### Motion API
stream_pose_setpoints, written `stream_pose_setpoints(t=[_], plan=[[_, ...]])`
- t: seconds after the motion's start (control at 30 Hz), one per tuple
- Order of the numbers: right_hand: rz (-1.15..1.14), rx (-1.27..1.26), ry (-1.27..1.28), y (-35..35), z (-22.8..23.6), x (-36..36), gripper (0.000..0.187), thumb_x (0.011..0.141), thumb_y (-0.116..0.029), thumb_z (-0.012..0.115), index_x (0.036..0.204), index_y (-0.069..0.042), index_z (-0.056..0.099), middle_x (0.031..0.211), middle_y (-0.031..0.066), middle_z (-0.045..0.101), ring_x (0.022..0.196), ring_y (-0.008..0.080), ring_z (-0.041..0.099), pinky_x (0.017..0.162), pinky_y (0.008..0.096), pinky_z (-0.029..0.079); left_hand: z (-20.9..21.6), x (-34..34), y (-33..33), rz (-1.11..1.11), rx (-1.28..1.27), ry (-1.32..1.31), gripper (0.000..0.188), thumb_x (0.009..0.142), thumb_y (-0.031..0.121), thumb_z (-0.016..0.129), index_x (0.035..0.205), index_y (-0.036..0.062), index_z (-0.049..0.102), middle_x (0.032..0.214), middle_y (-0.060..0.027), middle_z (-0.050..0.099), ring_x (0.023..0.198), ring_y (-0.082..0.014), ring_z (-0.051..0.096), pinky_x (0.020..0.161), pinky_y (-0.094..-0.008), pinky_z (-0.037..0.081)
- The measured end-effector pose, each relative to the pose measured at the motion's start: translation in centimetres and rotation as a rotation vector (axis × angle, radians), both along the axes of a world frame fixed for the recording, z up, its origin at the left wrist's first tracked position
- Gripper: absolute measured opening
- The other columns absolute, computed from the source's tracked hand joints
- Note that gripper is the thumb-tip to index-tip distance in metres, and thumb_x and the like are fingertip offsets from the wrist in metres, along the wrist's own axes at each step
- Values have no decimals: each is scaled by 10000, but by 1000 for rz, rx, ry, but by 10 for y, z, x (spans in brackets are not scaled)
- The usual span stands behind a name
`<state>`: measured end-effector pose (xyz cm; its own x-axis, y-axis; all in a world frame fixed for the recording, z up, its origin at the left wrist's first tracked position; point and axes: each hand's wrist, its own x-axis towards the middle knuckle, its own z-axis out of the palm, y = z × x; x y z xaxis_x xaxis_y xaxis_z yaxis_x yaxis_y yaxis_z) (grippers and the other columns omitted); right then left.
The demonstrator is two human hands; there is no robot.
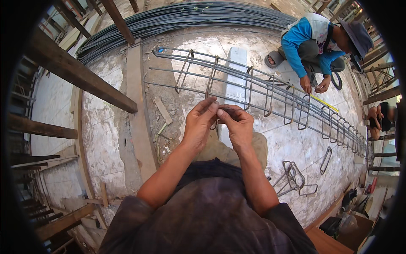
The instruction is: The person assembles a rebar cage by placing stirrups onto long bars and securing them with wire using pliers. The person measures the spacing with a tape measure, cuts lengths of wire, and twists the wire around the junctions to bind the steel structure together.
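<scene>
My left hand (200,120) and my right hand (237,125) are raised together in front of my lap, their fingertips nearly touching. Both are closed in a pinch. Whatever lies between the fingers is too small and too hidden to name. Just beyond them stretches a long rebar cage (270,95), its straight ribbed bars ringed by rectangular stirrups. The cage runs from the upper left to the far right, and its stirrups crowd closer at the right. A pale block (236,63) lies under it. Neither hand plainly touches the cage.
A co-worker (315,46) in blue sleeves and a hat crouches over the cage's far side, near a yellow strip (325,103). Loose stirrups (293,174) lie at my right. Wooden posts (80,70) and a plank (140,110) stand left. Long bars (190,16) are heaped behind.
</scene>
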<state>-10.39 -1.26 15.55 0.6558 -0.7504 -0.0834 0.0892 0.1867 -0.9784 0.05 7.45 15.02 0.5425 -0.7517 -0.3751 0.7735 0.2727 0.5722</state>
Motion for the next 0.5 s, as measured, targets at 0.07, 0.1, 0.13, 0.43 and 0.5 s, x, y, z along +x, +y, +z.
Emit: stream_pose_setpoints(t=[0.07, 0.1, 0.13, 0.43, 0.5], plan=[[-25, 156, -125, -1, 8, 1, 249, 922, -94, 755, 1123, 37, 689, 922, 53, 723, 804, 123, 673, 674, 257, 564, 4, -5, 7, -113, 93, -303, 289, 974, 198, 727, 1205, 35, 665, 1023, -36, 713, 864, -93, 642, 745, -253, 506], [-24, 159, -123, -4, 9, 1, 249, 922, -94, 755, 1123, 37, 689, 922, 53, 723, 804, 123, 673, 674, 257, 564, 2, -3, 9, -112, 96, -301, 289, 974, 198, 727, 1205, 35, 665, 1023, -36, 713, 864, -93, 642, 745, -253, 506], [-58, 213, -77, -9, 11, 0, 229, 926, -108, 753, 1098, 29, 692, 913, 60, 721, 810, 120, 675, 646, 254, 563, 0, 2, 13, -166, 133, -378, 314, 958, 174, 745, 1211, 5, 666, 998, -57, 728, 837, -101, 660, 731, -254, 530], [-99, 145, -7, -14, 10, 1, 210, 932, -131, 746, 1071, 13, 683, 869, 40, 698, 702, 77, 602, 577, 232, 473, -1, 4, 14, -255, 147, -548, 308, 965, 132, 724, 1221, -29, 665, 942, -84, 737, 796, -108, 677, 717, -253, 568], [-74, 121, -30, -17, 9, -3, 193, 932, -127, 746, 1055, 10, 687, 850, 32, 690, 677, 65, 573, 583, 230, 457, 4, 1, 9, -244, 130, -528, 303, 972, 132, 713, 1225, -27, 663, 940, -82, 734, 809, -109, 678, 726, -260, 571]])
